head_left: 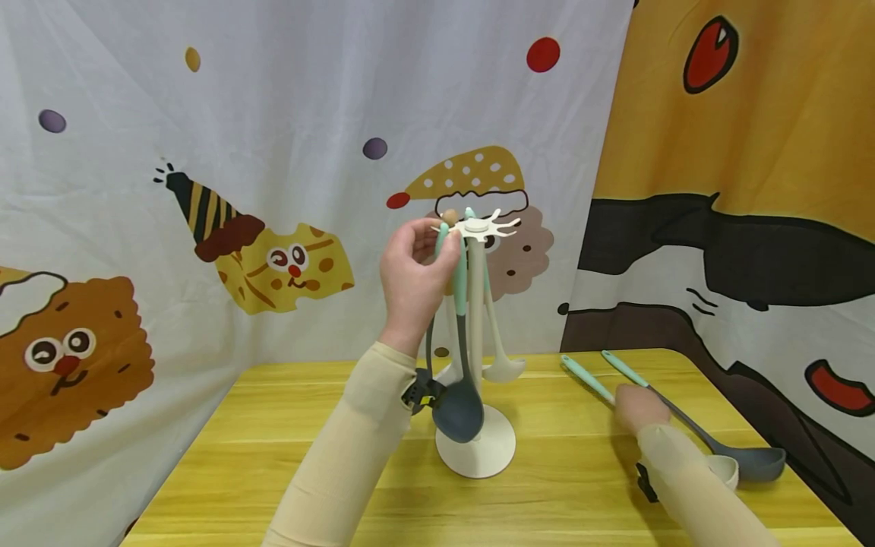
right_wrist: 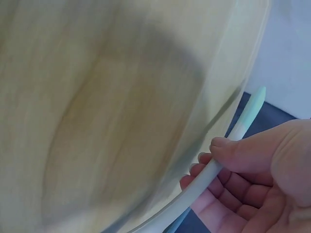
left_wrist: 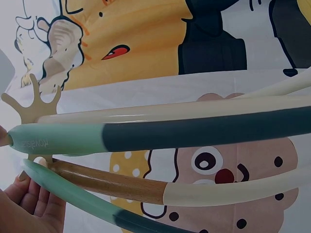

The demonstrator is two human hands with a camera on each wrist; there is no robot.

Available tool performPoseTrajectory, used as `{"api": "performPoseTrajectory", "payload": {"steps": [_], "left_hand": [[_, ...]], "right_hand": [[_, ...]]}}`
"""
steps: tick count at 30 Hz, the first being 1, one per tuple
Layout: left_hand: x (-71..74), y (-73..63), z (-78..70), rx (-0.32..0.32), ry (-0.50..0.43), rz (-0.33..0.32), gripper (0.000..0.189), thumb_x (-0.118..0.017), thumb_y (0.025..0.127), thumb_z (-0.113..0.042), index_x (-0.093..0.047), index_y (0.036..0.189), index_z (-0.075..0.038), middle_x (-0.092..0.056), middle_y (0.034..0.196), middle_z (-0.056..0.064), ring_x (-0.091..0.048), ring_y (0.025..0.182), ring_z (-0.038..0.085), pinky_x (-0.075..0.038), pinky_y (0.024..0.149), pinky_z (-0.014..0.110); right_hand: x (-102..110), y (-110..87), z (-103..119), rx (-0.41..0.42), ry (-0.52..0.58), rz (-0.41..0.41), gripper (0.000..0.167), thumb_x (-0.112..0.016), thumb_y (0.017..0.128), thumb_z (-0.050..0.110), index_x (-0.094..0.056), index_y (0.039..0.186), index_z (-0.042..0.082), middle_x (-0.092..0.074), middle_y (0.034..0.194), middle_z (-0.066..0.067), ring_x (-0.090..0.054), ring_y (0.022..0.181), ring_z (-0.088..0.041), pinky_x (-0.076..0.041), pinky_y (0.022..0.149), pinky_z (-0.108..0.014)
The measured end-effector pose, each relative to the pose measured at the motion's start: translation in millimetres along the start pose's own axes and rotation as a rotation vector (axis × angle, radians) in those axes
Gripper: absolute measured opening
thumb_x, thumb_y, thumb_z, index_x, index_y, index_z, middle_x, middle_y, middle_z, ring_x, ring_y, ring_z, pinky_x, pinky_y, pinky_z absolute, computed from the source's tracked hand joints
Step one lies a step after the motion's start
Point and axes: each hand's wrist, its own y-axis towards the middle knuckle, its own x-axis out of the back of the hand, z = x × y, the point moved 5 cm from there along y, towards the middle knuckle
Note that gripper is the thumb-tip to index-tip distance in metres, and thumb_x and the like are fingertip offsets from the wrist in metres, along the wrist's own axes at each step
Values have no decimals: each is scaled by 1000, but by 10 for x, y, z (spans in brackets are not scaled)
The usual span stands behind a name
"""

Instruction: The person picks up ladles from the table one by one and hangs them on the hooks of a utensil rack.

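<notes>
Your right hand (right_wrist: 255, 179) pinches a pale ladle (right_wrist: 193, 188)
Green end (right_wrist: 253, 106) beyond your grip; left hand (head_left: 418, 277) at the rack (head_left: 477, 327), its hold unclear.

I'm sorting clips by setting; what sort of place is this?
Probably a makeshift filming corner rather than a working kitchen: a cartoon-print curtain hangs behind a wood-look table, which bears a utensil stand.

Makeshift-looking corner; home or studio, can't tell. Cartoon-printed cloth (head_left: 294, 76), hung in soft folds, fills the background and hides the room behind. Wood-grain tabletop (head_left: 225, 456) in front. Dark ladle (head_left: 458, 410), pale utensil stand (head_left: 477, 327): kitchenware, though kitchen unconfirmed.
</notes>
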Motion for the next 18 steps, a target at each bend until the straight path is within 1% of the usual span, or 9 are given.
{"api": "performPoseTrajectory", "payload": {"steps": [6, 9, 13, 18], "left_hand": [[4, -3, 5, 9, -5, -3, 26, -70, 90, -17, -65, 110, -1, -64, 100, 8, -62, 89, 19, -54, 84, 32], [6, -6, 1, 9, -7, -5, 27, -70, 90, -18, -65, 110, -1, -64, 101, 8, -62, 89, 19, -54, 84, 32], [1, -3, -5, -1, -1, -3, 27, -70, 90, -18, -65, 110, -1, -64, 101, 8, -62, 89, 19, -54, 85, 33], [-1, 0, -4, 0, 1, -3, 26, -69, 90, -18, -64, 109, -1, -63, 101, 8, -62, 89, 19, -54, 85, 32]], "right_hand": [[42, 18, 111, 34, 14, -45, 7, -55, 93, -5, -58, 88, -2, -57, 74, -11, -56, 64, -28, -48, 57, -44], [79, 22, 180, 52, 19, -74, 6, -55, 93, -5, -60, 89, -4, -57, 74, -10, -55, 64, -26, -49, 58, -44], [144, 25, 260, 73, 36, -127, 5, -59, 93, -4, -62, 94, -7, -59, 75, -10, -57, 66, -27, -50, 60, -45], [211, 23, 325, 88, 65, -199, 7, -62, 92, -2, -63, 98, -6, -60, 80, -13, -58, 68, -29, -51, 61, -48]]}}
